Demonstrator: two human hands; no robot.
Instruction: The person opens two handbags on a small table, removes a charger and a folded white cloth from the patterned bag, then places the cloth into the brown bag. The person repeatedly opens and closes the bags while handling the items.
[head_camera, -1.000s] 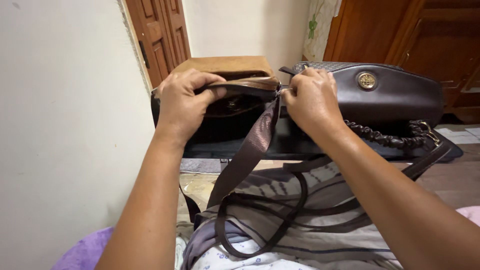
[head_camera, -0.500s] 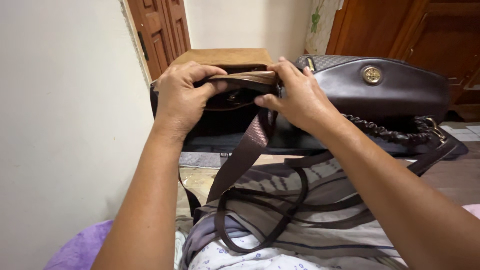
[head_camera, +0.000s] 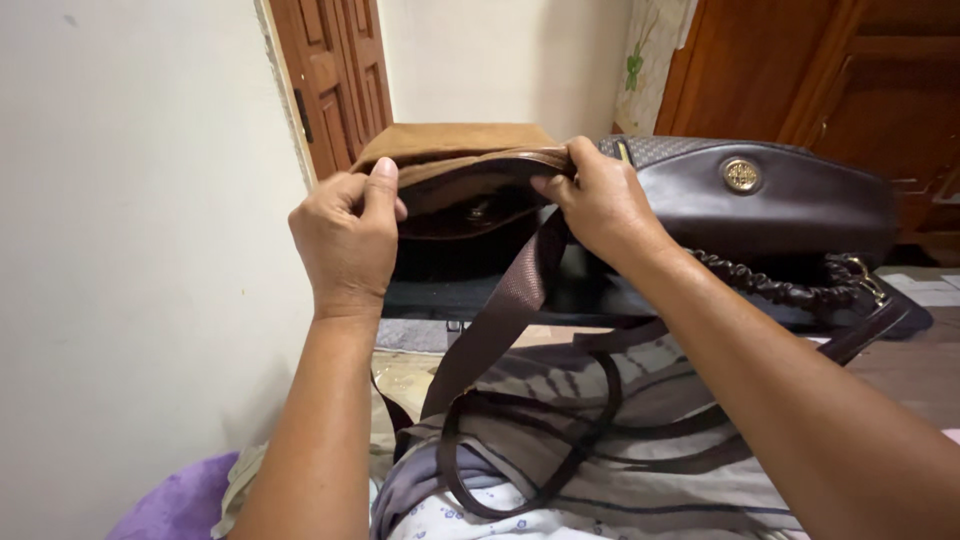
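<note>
A small brown shoulder bag (head_camera: 470, 215) with a tan suede flap stands upright in front of me. My left hand (head_camera: 345, 240) grips the left end of its top rim, thumb pointing up. At the right end, my right hand (head_camera: 595, 200) pinches the rim where the wide brown webbing strap (head_camera: 500, 310) is attached. The bag's mouth is pulled open and its dark inside shows between my hands. The strap hangs down and loops over my lap.
A larger dark brown leather handbag (head_camera: 770, 195) with a round gold emblem and a braided handle (head_camera: 790, 285) lies just right of the small bag. A white wall (head_camera: 140, 250) stands close on the left. Wooden doors are behind. Striped cloth (head_camera: 640, 430) covers my lap.
My left hand slid from over the top of the rim to its left end. The right hand shifted onto the rim's right end, and the bag's mouth now gapes wider.
</note>
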